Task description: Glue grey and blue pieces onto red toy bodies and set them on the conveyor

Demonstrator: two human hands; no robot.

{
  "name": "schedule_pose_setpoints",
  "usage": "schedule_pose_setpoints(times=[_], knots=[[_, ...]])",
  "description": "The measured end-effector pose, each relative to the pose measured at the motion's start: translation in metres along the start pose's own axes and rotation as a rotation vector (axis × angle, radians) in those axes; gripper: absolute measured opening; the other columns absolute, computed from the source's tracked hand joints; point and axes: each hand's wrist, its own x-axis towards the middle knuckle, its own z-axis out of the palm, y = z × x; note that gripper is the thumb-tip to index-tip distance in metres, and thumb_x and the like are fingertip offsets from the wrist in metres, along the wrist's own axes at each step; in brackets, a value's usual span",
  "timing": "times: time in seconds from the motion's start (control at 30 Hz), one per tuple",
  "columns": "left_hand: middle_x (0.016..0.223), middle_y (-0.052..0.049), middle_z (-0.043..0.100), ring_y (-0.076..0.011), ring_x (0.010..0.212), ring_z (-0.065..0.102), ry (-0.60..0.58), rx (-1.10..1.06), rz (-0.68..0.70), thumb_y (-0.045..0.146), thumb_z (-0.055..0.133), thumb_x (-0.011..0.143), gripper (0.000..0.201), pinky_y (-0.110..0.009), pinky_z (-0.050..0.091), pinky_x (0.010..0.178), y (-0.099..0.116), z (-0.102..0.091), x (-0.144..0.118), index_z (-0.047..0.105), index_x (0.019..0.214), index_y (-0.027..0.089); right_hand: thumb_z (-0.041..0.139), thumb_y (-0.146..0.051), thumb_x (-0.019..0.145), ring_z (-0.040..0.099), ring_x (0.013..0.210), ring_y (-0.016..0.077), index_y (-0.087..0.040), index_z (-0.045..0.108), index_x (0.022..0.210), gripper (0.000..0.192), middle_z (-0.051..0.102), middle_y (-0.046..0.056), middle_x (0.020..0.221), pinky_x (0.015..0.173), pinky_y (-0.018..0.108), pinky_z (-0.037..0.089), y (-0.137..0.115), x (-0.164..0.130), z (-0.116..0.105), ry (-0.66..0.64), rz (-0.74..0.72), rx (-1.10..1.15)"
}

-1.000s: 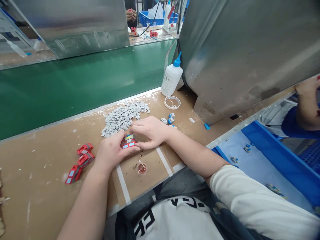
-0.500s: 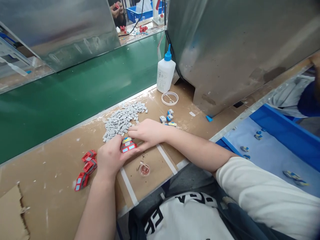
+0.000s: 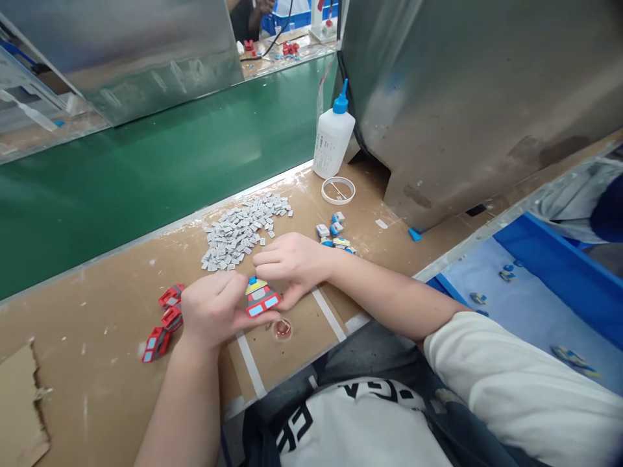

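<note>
A small red toy vehicle part (image 3: 262, 303) with light-blue windows, a yellow band and a blue knob on top is tilted toward me between my hands. My left hand (image 3: 211, 306) grips its left side, with the thumb along its lower edge. On the opposite side, my right hand (image 3: 293, 267) has its fingers curled and its thumb against the part's right edge. Just below lies a small clear cup (image 3: 282, 329) holding reddish-brown liquid. Left of my left hand rest several similar red toy parts (image 3: 156, 344). Beyond my hands spreads a pile of small grey pieces (image 3: 233, 237).
Several blue-and-white toy pieces (image 3: 336, 228) lie beyond my right forearm. Behind them are a tape ring (image 3: 338, 190) and a white bottle with blue nozzle (image 3: 333, 143). A blue bin (image 3: 574, 266) stands at right, below a metal panel (image 3: 477, 97). Torn cardboard (image 3: 22, 408) lies at left.
The toy part has turned and come slightly nearer to me, showing more of its blue knob. My right fingers have drawn up off its top. The view has shifted slightly.
</note>
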Motion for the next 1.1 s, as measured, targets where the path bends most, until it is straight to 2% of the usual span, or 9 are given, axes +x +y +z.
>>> schedule_pose_setpoints(times=[0.17, 0.33, 0.5, 0.7, 0.97, 1.1], knots=[[0.056, 0.005, 0.041, -0.0133, 0.051, 0.039, 0.014, -0.035, 0.02, 0.073, 0.062, 0.102, 0.064, -0.032, 0.027, 0.052, 0.007, -0.004, 0.007, 0.044, 0.067, 0.024, 0.051, -0.066, 0.103, 0.05, 0.071, 0.0162, -0.023, 0.053, 0.088, 0.046, 0.054, -0.002, 0.079, 0.066, 0.032, 0.032, -0.005, 0.001, -0.004, 0.009, -0.026, -0.017], [0.057, 0.005, 0.043, -0.0137, 0.052, 0.041, -0.01, -0.091, 0.022, 0.072, 0.062, 0.103, 0.063, -0.033, 0.029, 0.054, 0.008, -0.006, 0.009, 0.044, 0.068, 0.024, 0.049, -0.076, 0.104, 0.047, 0.071, 0.0167, -0.023, 0.051, 0.085, 0.056, 0.051, -0.001, 0.079, 0.066, 0.032, 0.031, -0.004, 0.002, -0.008, -0.107, -0.082, -0.046], [0.057, 0.004, 0.043, -0.0147, 0.052, 0.041, -0.024, -0.111, 0.006, 0.069, 0.063, 0.103, 0.061, -0.033, 0.029, 0.054, 0.007, -0.006, 0.009, 0.043, 0.068, 0.024, 0.046, -0.076, 0.106, 0.047, 0.071, 0.0175, -0.023, 0.052, 0.086, 0.057, 0.049, 0.0, 0.081, 0.067, 0.033, 0.032, -0.001, 0.003, -0.007, -0.183, -0.093, -0.048], [0.057, 0.005, 0.039, -0.0155, 0.053, 0.04, -0.013, -0.132, -0.019, 0.062, 0.072, 0.1, 0.054, -0.035, 0.027, 0.055, 0.004, -0.001, 0.004, 0.047, 0.069, 0.025, 0.042, -0.067, 0.11, 0.049, 0.072, 0.0187, -0.022, 0.055, 0.089, 0.051, 0.053, 0.002, 0.081, 0.067, 0.034, 0.032, -0.002, 0.005, -0.007, -0.16, -0.053, -0.054], [0.059, 0.005, 0.042, -0.0135, 0.053, 0.038, -0.062, -0.261, -0.064, 0.069, 0.06, 0.105, 0.057, -0.032, 0.027, 0.052, 0.002, 0.004, 0.0, 0.048, 0.072, 0.024, 0.046, -0.072, 0.105, 0.05, 0.068, 0.0166, -0.023, 0.053, 0.087, 0.053, 0.055, 0.0, 0.078, 0.063, 0.034, 0.026, -0.004, 0.002, -0.002, -0.157, -0.006, 0.005], [0.059, 0.004, 0.041, -0.0134, 0.053, 0.036, -0.071, -0.276, -0.064, 0.071, 0.06, 0.104, 0.06, -0.032, 0.027, 0.053, -0.001, 0.004, -0.001, 0.047, 0.07, 0.023, 0.051, -0.068, 0.105, 0.052, 0.069, 0.0168, -0.023, 0.053, 0.088, 0.048, 0.058, 0.001, 0.08, 0.063, 0.035, 0.025, -0.003, 0.002, -0.001, -0.13, -0.012, 0.031]])
